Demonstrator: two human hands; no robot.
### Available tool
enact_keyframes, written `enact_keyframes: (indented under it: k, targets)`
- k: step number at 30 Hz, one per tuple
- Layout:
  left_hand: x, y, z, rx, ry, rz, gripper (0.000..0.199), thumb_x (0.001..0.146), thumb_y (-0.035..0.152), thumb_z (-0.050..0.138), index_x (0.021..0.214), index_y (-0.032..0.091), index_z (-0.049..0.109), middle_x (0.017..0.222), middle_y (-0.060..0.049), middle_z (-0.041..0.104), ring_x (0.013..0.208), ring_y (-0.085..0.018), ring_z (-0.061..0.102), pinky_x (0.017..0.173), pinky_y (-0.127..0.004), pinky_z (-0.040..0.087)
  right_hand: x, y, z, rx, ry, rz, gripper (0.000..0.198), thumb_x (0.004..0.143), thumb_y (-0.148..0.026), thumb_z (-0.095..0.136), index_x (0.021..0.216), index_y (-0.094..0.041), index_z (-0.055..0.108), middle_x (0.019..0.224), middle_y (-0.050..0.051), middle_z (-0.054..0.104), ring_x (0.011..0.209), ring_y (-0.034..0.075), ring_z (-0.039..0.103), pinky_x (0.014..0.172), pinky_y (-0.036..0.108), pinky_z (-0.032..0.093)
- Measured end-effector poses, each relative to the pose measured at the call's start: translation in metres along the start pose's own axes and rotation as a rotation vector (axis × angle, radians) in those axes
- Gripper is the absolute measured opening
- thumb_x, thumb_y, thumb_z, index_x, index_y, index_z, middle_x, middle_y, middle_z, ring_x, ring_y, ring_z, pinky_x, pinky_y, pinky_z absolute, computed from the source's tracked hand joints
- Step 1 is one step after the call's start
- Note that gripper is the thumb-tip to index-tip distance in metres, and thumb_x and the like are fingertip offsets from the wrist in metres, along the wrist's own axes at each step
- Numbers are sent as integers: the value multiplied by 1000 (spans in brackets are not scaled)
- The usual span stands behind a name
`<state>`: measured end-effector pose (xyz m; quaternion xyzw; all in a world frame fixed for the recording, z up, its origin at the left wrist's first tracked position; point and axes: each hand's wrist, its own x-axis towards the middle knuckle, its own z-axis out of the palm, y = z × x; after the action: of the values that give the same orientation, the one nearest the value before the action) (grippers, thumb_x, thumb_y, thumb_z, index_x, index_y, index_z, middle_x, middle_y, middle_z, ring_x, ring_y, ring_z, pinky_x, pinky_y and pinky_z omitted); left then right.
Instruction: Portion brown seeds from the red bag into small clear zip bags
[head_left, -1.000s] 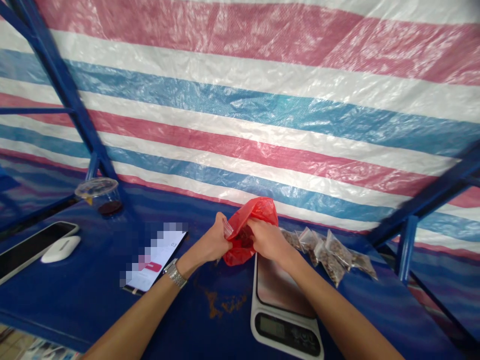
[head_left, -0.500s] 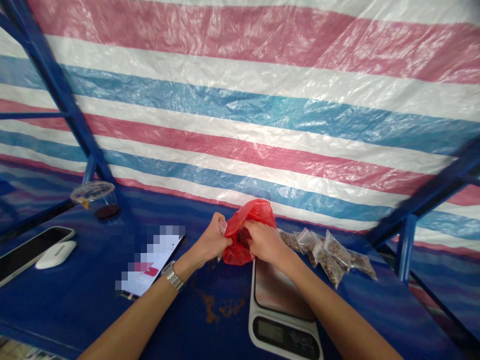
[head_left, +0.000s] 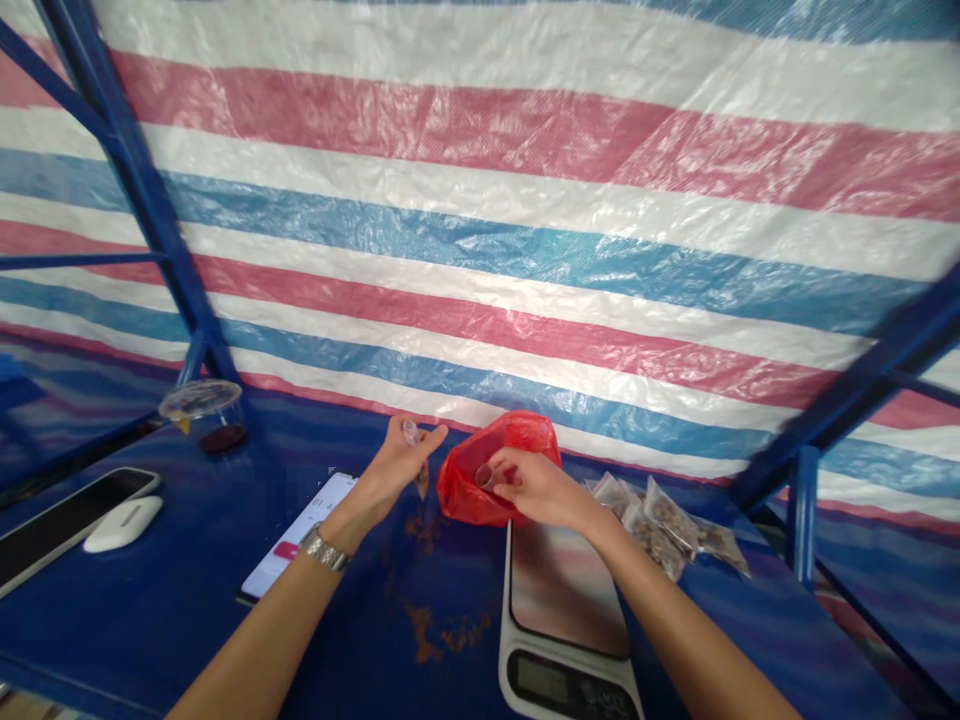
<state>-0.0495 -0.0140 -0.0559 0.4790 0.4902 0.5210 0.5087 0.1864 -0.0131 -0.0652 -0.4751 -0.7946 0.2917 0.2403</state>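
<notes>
My left hand [head_left: 394, 462] is closed on a small clear plastic bag [head_left: 422, 480], with brown material showing below the fingers. To its right, a red plastic bag [head_left: 480, 500] stands with its mouth open. My right hand [head_left: 529, 485] is at that mouth, its fingers curled just inside. A small rounded form shows at the fingertips, but I cannot make out what it is. Under my right wrist lies a kitchen scale [head_left: 566, 590] with a metal top and a dark display. The contents of the red bag are hidden.
Several filled zip bags [head_left: 667, 520] lie right of the scale. At left are a lit phone [head_left: 300, 535], a dark phone [head_left: 82, 520], a white earbud case [head_left: 124, 524] and a clear plastic cup [head_left: 214, 415]. Brown powder [head_left: 427, 635] is scattered on the blue table [head_left: 360, 640].
My left hand has let go of the red bag's rim and moved left with the small clear bag. My right hand has drawn partly back from the red bag's opening. The view has tilted up slightly.
</notes>
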Motion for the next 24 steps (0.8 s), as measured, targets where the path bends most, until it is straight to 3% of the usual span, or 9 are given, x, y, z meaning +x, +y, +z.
enact_keyframes:
  k: [3,5,8,12,17,20,24]
  targets:
    - [-2,14,-1,-40,176,150,51,81,56,76,101,26,39,61,14,47,33,-7,44,35,-20,37,2,-1,5,42,-39,-1,17,86,-16,66,103,-19,67,93,3,75,84,18,72,75,29,53]
    - [-5,20,0,-18,208,282,43,84,53,73,95,25,42,62,13,49,30,-7,41,32,-20,32,2,-4,6,76,-41,-5,16,85,-17,67,102,-19,67,93,4,75,83,18,71,75,30,54]
    - [-12,21,7,74,48,357,30,88,47,68,87,22,52,65,8,54,37,-6,43,38,-21,33,1,-13,-1,157,-40,-49,16,86,-18,65,102,-19,69,101,6,75,90,19,70,83,33,55]
    - [-17,3,23,187,-100,441,21,87,36,68,81,20,56,71,4,54,63,-11,52,62,-23,42,-7,-30,-18,235,-9,-114,20,87,-20,64,107,-19,69,108,6,74,98,20,69,92,36,54]
    - [-14,-28,35,261,-162,405,22,87,35,68,81,21,52,75,4,54,68,-13,50,66,-25,41,-13,-40,-26,160,73,-82,23,82,-15,61,104,-20,68,101,4,72,90,19,67,79,31,54]
    - [-12,-35,36,257,-190,395,20,89,34,66,82,20,52,77,2,55,70,-14,52,69,-26,42,-10,-35,-18,122,111,-45,26,78,-11,60,102,-20,69,100,3,72,91,19,66,82,32,53]
    - [-11,-34,35,233,-203,369,17,90,31,64,84,20,54,78,2,56,72,-15,54,71,-27,44,-6,-22,-8,280,36,24,22,81,-16,61,102,-19,68,102,5,73,90,19,69,85,35,54]
